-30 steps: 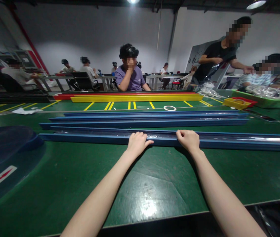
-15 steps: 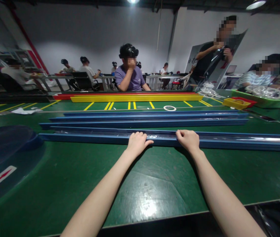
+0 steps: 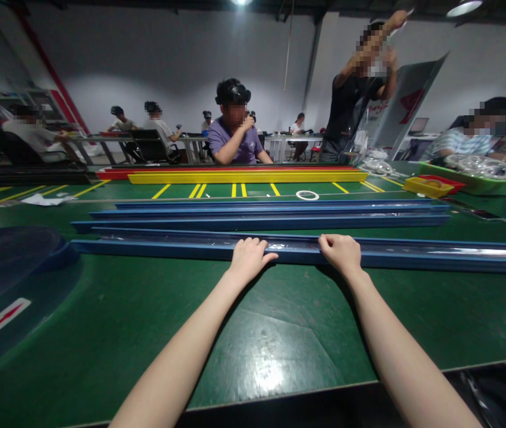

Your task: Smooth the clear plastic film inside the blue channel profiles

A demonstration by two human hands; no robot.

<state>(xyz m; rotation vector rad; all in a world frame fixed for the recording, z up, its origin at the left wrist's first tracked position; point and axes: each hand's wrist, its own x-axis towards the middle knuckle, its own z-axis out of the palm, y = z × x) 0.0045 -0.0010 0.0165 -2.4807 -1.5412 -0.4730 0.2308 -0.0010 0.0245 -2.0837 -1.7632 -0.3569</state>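
Observation:
A long blue channel (image 3: 190,248) lies crosswise on the green table, its trough lined with shiny clear film. Left of the middle, my left hand (image 3: 248,258) grips the channel's near wall, fingers over the trough and thumb pointing right along the edge. Further right, my right hand (image 3: 343,252) is closed in a fist on the same channel, its fingertips hidden. Just behind lie more blue channels (image 3: 262,223), roughly parallel.
At the left lies a dark, glossy rounded panel (image 3: 16,267) with a red-arrow label. A yellow channel (image 3: 248,178), a white ring (image 3: 307,195), a yellow tray (image 3: 429,186) and a green bin (image 3: 480,185) are farther back. Across the table sits a person (image 3: 235,139) in purple.
My hands and the blue channel have kept still. Behind the table, the standing person in black has moved left and raised an arm; the seated person in purple has shifted a hand near the face.

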